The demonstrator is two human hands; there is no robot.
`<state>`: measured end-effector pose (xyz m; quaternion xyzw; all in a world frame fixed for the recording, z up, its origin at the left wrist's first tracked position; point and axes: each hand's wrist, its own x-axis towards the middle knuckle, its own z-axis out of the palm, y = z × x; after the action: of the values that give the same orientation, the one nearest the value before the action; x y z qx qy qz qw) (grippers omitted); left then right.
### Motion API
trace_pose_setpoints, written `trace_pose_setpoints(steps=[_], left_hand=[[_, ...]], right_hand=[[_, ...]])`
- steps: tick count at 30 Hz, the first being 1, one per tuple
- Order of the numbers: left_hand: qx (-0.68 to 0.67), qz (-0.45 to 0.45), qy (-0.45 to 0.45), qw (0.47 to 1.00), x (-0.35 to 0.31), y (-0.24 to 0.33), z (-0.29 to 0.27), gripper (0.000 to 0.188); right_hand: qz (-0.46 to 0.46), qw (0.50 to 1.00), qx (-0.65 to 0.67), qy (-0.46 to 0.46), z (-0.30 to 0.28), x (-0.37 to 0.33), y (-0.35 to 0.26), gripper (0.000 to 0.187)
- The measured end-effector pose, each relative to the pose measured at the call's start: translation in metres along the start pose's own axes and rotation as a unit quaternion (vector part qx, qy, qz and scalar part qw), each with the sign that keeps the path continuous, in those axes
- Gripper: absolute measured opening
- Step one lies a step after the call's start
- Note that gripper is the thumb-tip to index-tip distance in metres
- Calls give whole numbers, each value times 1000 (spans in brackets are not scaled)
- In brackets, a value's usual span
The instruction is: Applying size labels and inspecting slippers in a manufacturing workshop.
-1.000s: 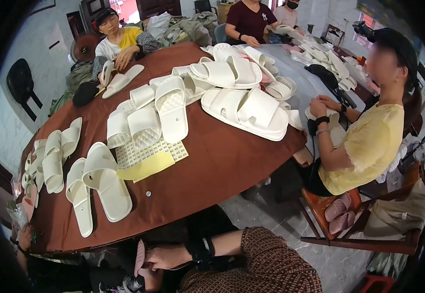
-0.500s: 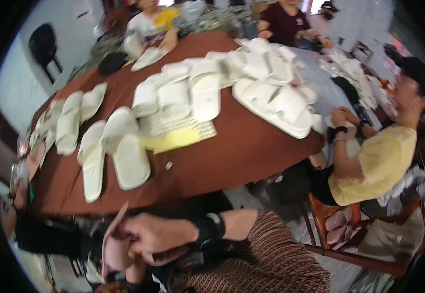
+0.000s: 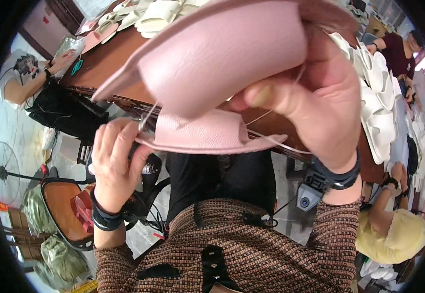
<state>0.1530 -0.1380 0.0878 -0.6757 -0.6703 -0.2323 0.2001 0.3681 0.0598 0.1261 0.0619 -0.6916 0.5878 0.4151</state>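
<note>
Two pink slide slippers are in front of me, one above the other. My right hand (image 3: pixel 322 105) is closed on the upper pink slipper (image 3: pixel 227 58), its thumb pressed against the strap. Below it is the lower pink slipper (image 3: pixel 200 131), its end pinched between the thumb and fingers of my left hand (image 3: pixel 114 161). A thin pale cord (image 3: pixel 266 140) runs beside the slippers, from near my left fingers toward my right hand. Something metallic and rod-like (image 3: pixel 149 169) pokes out beside my left thumb; its kind is unclear.
White slippers (image 3: pixel 378 107) lie on the brown-covered table (image 3: pixel 100 63). Teal scissors (image 3: pixel 77 67) are near a person (image 3: pixel 27 80) at left. A person in yellow (image 3: pixel 393 234) sits at right. An orange-seated chair (image 3: pixel 66 207) holds red items at left.
My view has tilted down toward my body. The pink slippers have come up close in front of me, and both my hands now show, with the cord visible between them.
</note>
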Motion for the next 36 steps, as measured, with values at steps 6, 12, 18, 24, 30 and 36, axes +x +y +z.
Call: trace_pose_setpoints(steps=[6, 12, 18, 24, 30, 36], left_hand=[[57, 36, 33, 997, 36, -9, -5, 37], [95, 74, 64, 991, 73, -26, 5, 37], [157, 61, 94, 981, 106, -58, 8, 38], [204, 53, 133, 968, 135, -87, 8, 36], [195, 44, 162, 966, 143, -111, 39, 24], [110, 3, 176, 978, 147, -128, 81, 46]], right_hand=[[-65, 973, -193, 108, -12, 14, 0, 46], [-6, 983, -154, 105, -47, 32, 6, 37], [-44, 975, -197, 90, -55, 65, 34, 33], [28, 982, -149, 115, -48, 89, 48, 23], [58, 969, -219, 94, -55, 94, 80, 27], [52, 967, -233, 93, -59, 89, 95, 17]])
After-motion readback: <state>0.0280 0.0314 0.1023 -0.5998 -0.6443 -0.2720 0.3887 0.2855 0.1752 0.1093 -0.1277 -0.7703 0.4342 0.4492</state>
